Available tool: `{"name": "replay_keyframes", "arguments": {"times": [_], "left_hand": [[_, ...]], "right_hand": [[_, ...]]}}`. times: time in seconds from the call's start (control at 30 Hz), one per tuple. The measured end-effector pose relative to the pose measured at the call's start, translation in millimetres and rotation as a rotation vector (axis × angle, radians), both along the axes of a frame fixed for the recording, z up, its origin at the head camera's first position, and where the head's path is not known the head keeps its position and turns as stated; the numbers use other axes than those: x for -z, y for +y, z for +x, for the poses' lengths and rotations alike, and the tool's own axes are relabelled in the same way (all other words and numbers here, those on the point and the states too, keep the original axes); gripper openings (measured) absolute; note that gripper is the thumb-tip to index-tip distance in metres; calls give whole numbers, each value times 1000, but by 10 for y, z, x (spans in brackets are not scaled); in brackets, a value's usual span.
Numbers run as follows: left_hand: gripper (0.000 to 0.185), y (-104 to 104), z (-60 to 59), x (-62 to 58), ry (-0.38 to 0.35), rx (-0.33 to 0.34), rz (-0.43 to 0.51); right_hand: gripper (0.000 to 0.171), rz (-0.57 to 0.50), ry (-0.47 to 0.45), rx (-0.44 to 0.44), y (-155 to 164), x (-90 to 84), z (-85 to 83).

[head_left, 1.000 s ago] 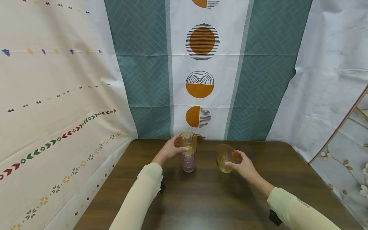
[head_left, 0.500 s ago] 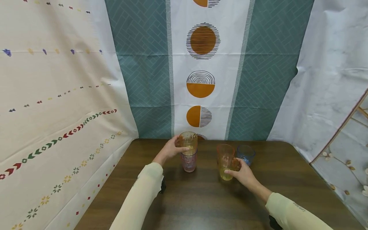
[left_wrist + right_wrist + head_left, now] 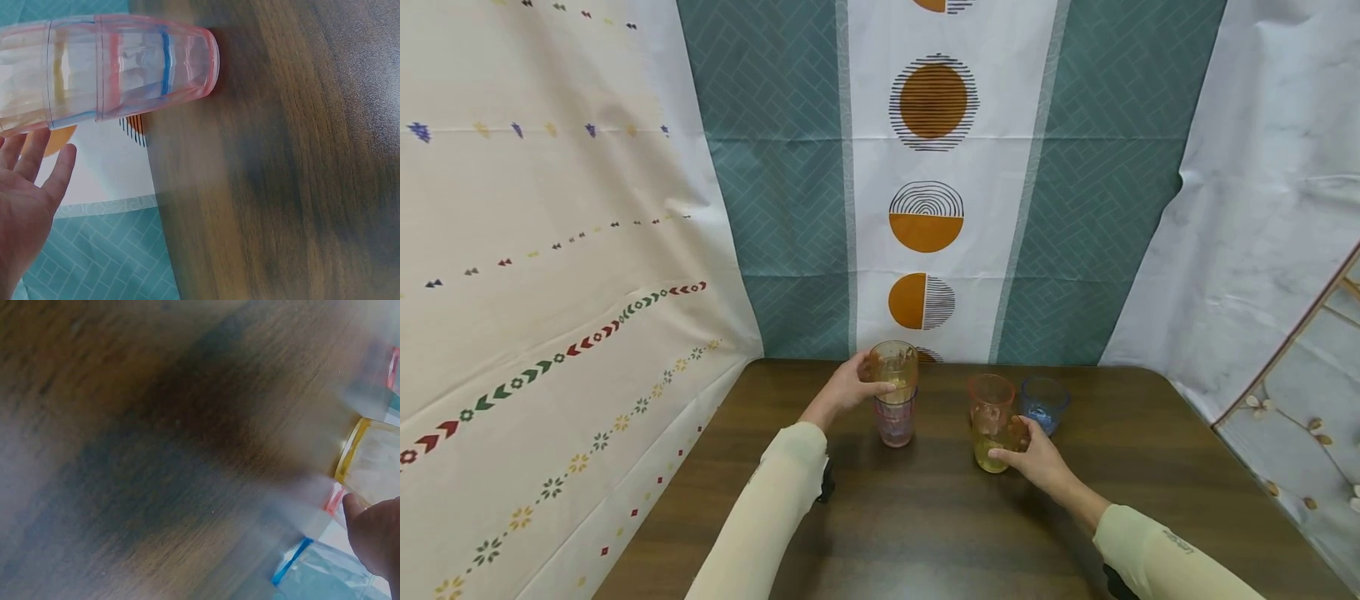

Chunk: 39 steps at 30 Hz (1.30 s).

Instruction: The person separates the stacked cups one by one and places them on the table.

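Note:
My left hand (image 3: 868,379) grips the upper, yellowish tumbler of a stack (image 3: 892,392) that stands in a pink tumbler on the dark wooden table (image 3: 925,525). In the left wrist view the nested stack (image 3: 125,69) lies across the top, with my palm (image 3: 25,212) beside it. My right hand (image 3: 1009,443) wraps round the lower half of an orange-rimmed yellow tumbler (image 3: 990,412) standing upright on the table. A blue tumbler (image 3: 1043,404) stands just right of it. The right wrist view shows the yellow base (image 3: 369,459), the blue base (image 3: 312,565) and my thumb (image 3: 375,534).
Patterned cloth hangs close behind the table: teal and white with orange circles (image 3: 928,225) at the back, cream (image 3: 550,250) at the left, pale marbled (image 3: 1262,208) at the right. Bare tabletop (image 3: 156,425) stretches between the tumblers and me.
My right hand has brought the yellow tumbler from a tilt down to upright on the table, uncovering the blue tumbler beside it. The left hand and its stack have stayed put.

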<state>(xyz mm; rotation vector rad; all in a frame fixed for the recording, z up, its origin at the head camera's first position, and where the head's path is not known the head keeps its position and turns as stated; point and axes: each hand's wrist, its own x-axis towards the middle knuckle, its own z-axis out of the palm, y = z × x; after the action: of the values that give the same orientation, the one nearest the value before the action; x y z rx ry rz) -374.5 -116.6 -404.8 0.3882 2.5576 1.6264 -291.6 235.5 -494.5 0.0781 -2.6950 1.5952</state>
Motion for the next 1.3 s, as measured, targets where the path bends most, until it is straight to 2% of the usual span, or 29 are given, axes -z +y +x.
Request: {"name": "replay_keyframes", "arguments": {"times": [0.4,0.7,0.87,1.0,1.3], "left_hand": [[82,32,7,30,14,16,30],[79,29,24,36,28,9,-26],[77,15,24,59,40,18,-34],[75,4,32,83,55,26,-51],[78,-12,38,135,42,23,-55]], "right_hand": [[104,47,18,-23,7,-86,19],[103,40,48,-38,-7,-372,-1],[103,47,96,-40,-66,-537,-61],[101,36,133,-44,-173,-664,-134],[101,-56,135,-79,-484,-946,-254]]}}
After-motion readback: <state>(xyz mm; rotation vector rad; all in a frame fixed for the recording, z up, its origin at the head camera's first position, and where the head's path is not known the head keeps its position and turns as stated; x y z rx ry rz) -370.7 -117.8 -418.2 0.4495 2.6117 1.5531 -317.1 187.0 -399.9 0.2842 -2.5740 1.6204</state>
